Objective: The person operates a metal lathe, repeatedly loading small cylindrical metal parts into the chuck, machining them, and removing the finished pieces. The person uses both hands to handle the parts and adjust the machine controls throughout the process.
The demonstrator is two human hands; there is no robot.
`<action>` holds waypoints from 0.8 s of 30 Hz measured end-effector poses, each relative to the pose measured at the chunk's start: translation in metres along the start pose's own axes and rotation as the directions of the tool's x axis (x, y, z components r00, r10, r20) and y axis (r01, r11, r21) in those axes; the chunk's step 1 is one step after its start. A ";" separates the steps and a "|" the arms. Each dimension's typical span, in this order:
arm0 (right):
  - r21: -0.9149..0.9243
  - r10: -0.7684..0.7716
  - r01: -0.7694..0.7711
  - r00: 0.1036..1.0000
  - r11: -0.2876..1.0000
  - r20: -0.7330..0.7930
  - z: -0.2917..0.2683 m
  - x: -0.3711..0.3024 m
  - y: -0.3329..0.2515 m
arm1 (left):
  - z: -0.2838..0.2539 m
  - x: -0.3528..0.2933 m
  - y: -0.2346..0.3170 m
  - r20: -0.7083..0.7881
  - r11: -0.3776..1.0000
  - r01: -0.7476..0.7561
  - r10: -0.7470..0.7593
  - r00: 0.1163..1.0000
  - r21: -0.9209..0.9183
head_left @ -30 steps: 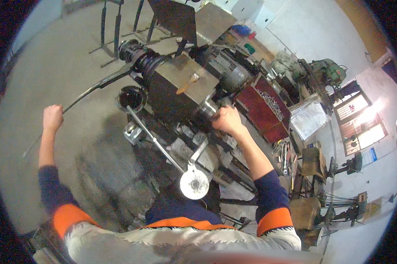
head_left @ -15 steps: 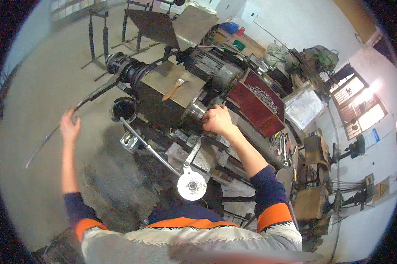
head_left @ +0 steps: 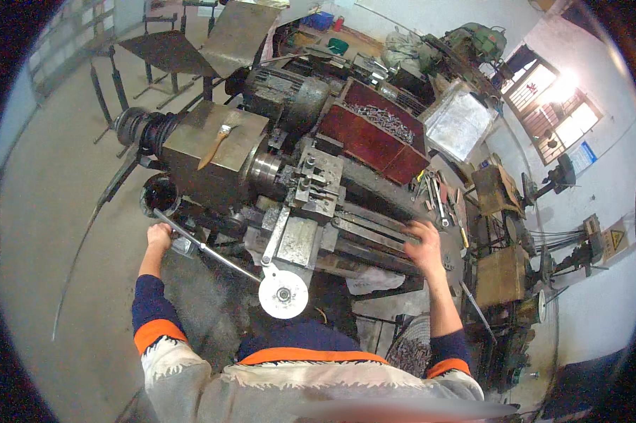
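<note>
A small metal lathe stands in front of me. My left hand [head_left: 160, 237] is closed at its front left, beside a small metal box [head_left: 183, 245] below a black round cup [head_left: 160, 194]; what the fingers hold is hidden. Over the right end of the lathe bed [head_left: 374, 236], my right hand [head_left: 425, 248] hovers with its fingers apart and nothing in them. Between the hands are the bare steel spindle nose [head_left: 266, 173], the tool post [head_left: 318, 185] and a white round disc [head_left: 283, 293]. A long metal bar [head_left: 216, 252] slants from the cup toward the disc.
A wooden-handled brush [head_left: 216, 149] lies on the headstock [head_left: 191, 144]. Behind stand a motor [head_left: 286, 95] and a dark red box [head_left: 364, 144] holding metal parts [head_left: 388, 121]. Wrenches [head_left: 441, 201] lie at the right. A long thin rod [head_left: 85, 240] sticks out at the left.
My left hand has moved from beside the long rod to the small metal box. My right hand has left the spindle and swung right over the bed. The view has turned rightward.
</note>
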State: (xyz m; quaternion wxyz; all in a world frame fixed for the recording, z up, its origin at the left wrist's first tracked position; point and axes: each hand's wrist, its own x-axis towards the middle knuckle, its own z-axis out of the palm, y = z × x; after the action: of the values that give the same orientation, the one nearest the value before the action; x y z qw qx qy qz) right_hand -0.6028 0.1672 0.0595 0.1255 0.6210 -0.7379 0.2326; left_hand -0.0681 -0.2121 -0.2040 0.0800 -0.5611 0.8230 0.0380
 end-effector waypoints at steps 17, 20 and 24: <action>-0.593 0.953 -0.754 0.295 0.280 0.076 -0.095 -0.298 0.268 | -0.095 -0.055 0.020 -0.083 0.191 0.003 -0.444 0.892 -0.982; -0.673 0.916 -0.644 0.380 0.364 0.132 -0.086 -0.296 0.270 | -0.096 -0.043 0.023 -0.060 0.265 0.062 -0.431 0.900 -0.962; -0.662 0.958 -0.714 0.285 0.228 0.023 -0.074 -0.311 0.253 | -0.084 -0.025 0.043 -0.253 0.395 0.006 -0.601 0.758 -0.919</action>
State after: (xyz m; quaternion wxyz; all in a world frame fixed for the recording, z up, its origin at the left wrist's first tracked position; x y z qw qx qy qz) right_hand -0.7956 0.5011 -0.0717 -0.0249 0.0733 -0.9923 -0.0968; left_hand -0.1071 -0.1864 -0.1179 -0.4566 -0.6514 0.5396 0.2757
